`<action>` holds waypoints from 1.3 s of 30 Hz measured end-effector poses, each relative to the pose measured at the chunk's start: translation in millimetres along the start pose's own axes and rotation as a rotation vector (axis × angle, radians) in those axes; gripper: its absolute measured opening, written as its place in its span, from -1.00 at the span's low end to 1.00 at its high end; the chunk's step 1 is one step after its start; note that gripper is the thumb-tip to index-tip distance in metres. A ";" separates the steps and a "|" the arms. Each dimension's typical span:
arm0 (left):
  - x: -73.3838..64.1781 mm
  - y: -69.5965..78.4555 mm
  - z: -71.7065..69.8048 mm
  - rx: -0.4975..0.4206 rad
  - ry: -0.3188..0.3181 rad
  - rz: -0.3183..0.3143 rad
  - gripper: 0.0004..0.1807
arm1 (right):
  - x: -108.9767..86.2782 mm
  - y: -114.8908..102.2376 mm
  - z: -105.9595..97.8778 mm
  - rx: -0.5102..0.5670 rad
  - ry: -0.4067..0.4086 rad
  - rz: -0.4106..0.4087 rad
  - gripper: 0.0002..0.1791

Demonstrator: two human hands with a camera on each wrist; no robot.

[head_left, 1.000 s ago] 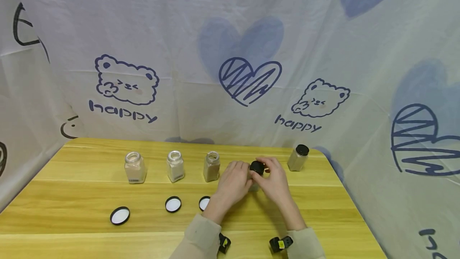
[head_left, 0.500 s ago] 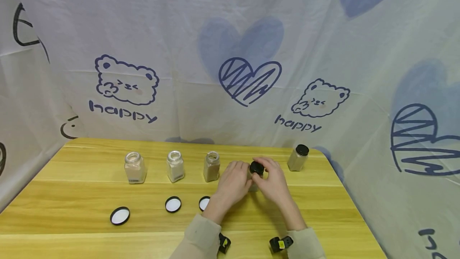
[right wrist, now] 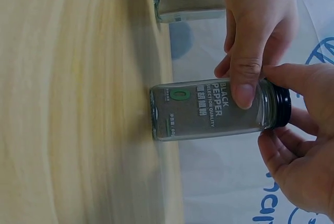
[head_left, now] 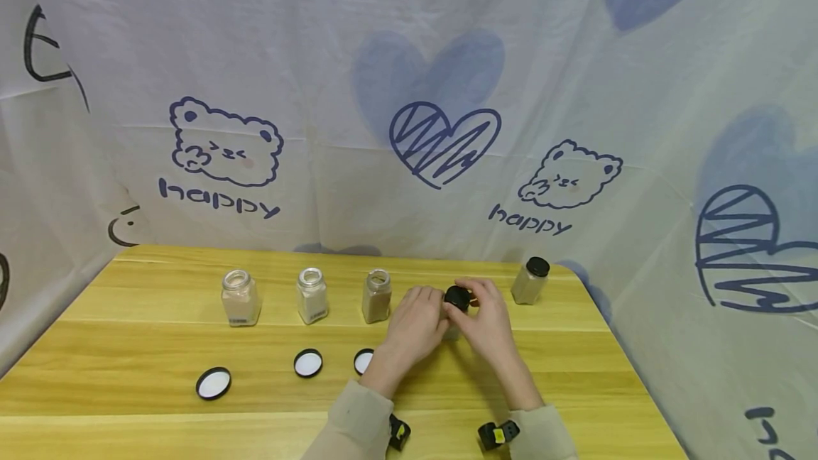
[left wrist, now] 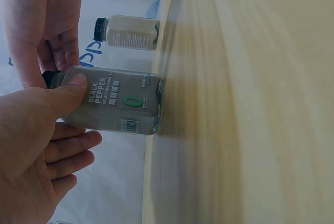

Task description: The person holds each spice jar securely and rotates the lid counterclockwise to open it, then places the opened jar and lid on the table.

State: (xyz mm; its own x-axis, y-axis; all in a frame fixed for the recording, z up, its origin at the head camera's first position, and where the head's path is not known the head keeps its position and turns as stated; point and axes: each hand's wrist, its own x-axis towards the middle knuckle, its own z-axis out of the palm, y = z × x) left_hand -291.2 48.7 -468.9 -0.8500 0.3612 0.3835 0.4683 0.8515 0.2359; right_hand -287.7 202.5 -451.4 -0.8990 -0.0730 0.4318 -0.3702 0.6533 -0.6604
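Upright on the table stands a glass jar labelled black pepper (left wrist: 112, 101), filled with greyish powder. My left hand (head_left: 412, 321) grips its body, the thumb lying over the label. At the top, my right hand (head_left: 491, 321) pinches the black lid (right wrist: 283, 107) between thumb and fingers, and the lid sits on the jar's neck. In the head view the left hand hides most of the jar's body. To the left, three lidless jars, a wide one (head_left: 240, 300), a pale one (head_left: 312, 298) and a brownish one (head_left: 377, 298), stand in a row.
Three black-rimmed lids lie white side up: one at left (head_left: 214, 383), one in the middle (head_left: 308, 363), one (head_left: 363, 360) partly behind the left forearm. A capped jar (head_left: 530, 281) stands at the back right. A printed cloth (head_left: 332, 91) hangs behind the wooden table (head_left: 128, 346).
The right thumb and fingers have shifted back and forth around the black lid, which stays on the jar. The left hand and the other jars have kept their places.
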 end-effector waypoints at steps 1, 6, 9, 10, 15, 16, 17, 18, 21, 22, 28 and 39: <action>0.0 0.1 0.0 0.001 -0.003 0.000 -0.60 | 0.0 0.0 0.0 -0.003 0.002 -0.006 -0.53; -0.2 0.0 0.4 0.009 -0.005 0.004 -0.60 | 0.0 -0.6 0.3 -0.016 -0.006 -0.018 -0.53; 0.0 0.0 0.4 0.010 -0.008 0.004 -0.59 | -0.2 -1.6 -0.3 -0.011 -0.025 -0.016 -0.51; 0.1 -0.1 0.5 0.011 -0.009 0.003 -0.58 | 0.0 -2.0 -0.7 -0.004 -0.033 -0.016 -0.50; 0.1 -0.1 0.1 0.012 -0.006 0.002 -0.54 | -0.1 -3.4 -2.3 0.013 -0.071 -0.020 -0.47; 0.0 -0.1 0.2 0.012 -0.005 0.003 -0.54 | -0.2 -3.5 -2.5 0.015 -0.077 -0.020 -0.46; -0.2 -0.1 0.0 0.011 -0.005 0.003 -0.53 | -0.4 -3.5 -2.6 0.015 -0.080 -0.021 -0.46; -0.3 0.0 -0.1 0.008 -0.005 0.002 -0.53 | -0.7 -3.2 -2.4 0.013 -0.082 -0.023 -0.45; -0.8 0.0 -0.4 0.005 0.000 0.006 -0.54 | -0.7 -2.6 -1.7 0.018 -0.075 -0.039 -0.45; -1.0 0.0 -0.6 0.004 0.001 0.007 -0.55 | -0.9 -2.5 -1.3 0.021 -0.069 -0.041 -0.45; -0.7 -0.2 0.3 -0.001 0.011 0.010 -0.64 | -1.2 -1.9 0.9 0.011 -0.013 -0.023 -0.49; -1.0 -0.1 0.5 0.007 0.021 0.022 -0.61 | -1.2 -0.9 0.6 -0.031 -0.009 -0.044 -0.52</action>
State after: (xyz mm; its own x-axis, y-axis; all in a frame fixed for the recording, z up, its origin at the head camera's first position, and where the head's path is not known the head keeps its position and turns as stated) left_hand -290.5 48.5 -469.8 -0.8341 0.3716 0.4076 0.4849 0.8463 0.2207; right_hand -286.5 201.5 -451.7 -0.8842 -0.1084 0.4544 -0.4020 0.6721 -0.6218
